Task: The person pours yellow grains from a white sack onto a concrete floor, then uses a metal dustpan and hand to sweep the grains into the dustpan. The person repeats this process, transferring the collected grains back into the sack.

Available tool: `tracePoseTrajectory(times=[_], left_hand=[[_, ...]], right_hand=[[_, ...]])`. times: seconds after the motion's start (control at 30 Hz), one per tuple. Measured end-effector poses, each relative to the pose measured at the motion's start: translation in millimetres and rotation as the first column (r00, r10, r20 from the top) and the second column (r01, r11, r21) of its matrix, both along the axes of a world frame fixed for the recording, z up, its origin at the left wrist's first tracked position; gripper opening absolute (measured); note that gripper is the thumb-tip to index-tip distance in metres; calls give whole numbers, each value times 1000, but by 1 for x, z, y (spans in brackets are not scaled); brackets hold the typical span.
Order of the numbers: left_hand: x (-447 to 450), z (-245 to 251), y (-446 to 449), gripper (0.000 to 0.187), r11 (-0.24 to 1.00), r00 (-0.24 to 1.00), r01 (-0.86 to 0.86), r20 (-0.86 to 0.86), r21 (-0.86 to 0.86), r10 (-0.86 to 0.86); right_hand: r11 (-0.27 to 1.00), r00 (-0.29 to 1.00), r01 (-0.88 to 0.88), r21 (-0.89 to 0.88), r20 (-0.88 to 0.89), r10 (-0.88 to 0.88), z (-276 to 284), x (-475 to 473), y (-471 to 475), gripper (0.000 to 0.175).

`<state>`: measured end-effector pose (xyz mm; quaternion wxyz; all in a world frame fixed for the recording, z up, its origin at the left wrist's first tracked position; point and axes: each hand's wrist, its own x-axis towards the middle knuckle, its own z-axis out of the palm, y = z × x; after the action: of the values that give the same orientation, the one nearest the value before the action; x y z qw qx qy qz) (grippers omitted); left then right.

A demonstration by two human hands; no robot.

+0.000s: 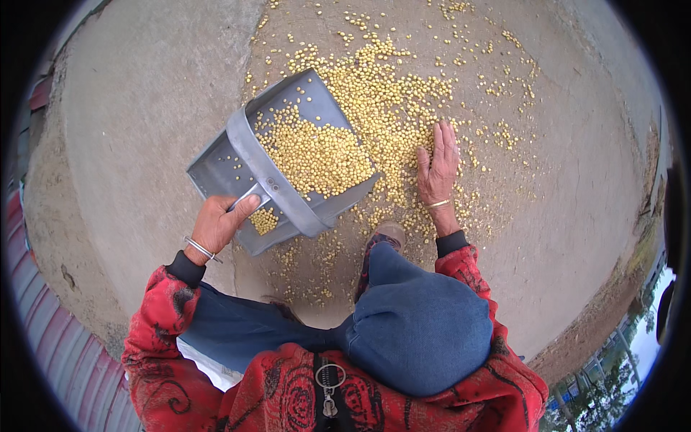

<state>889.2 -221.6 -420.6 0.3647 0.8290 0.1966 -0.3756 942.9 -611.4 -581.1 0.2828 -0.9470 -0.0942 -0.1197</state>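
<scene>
A grey metal scoop rests on the concrete ground, its open mouth turned to the upper right. My left hand grips its short handle, thumb on top. Inside the pan lies a heap of yellow soybeans, with a few more behind the cross band. My right hand is held flat with its fingers stretched forward, at the right side of a spread of loose soybeans on the ground. It grasps nothing that I can see. The beans lie thickest between the scoop's mouth and my right hand.
Scattered beans trail off over the concrete floor on the right. My shoe stands among beans just below the scoop. A white sack shows partly under my leg. Red corrugated sheeting borders the lower left.
</scene>
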Motion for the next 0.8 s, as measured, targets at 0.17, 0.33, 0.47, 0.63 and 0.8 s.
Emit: tracePoseTrajectory(times=[0.17, 0.33, 0.47, 0.63, 0.8], left_hand=[[-6, -1, -2, 68, 1000, 1000, 23, -13, 18, -23], [-7, -5, -6, 68, 1000, 999, 10, 38, 2, -10], [-10, -7, -6, 68, 1000, 998, 13, 69, 5, -14], [-13, -6, -4, 65, 1000, 998, -4, 67, -13, 5], [-11, -8, -5, 66, 1000, 999, -26, 32, 8, 25]], right_hand=[[993, 995, -72, -91, -71, 66, -15, 24, 46, 57], [912, 904, -406, 57, -121, 410, -10, 38, 110, 57], [668, 660, -695, 268, -130, 739, 0, 31, 140, 56], [819, 849, -471, 328, -82, 522, 2, 52, 98, 55], [991, 987, 130, -43, -87, -133, -16, 94, -6, 60]])
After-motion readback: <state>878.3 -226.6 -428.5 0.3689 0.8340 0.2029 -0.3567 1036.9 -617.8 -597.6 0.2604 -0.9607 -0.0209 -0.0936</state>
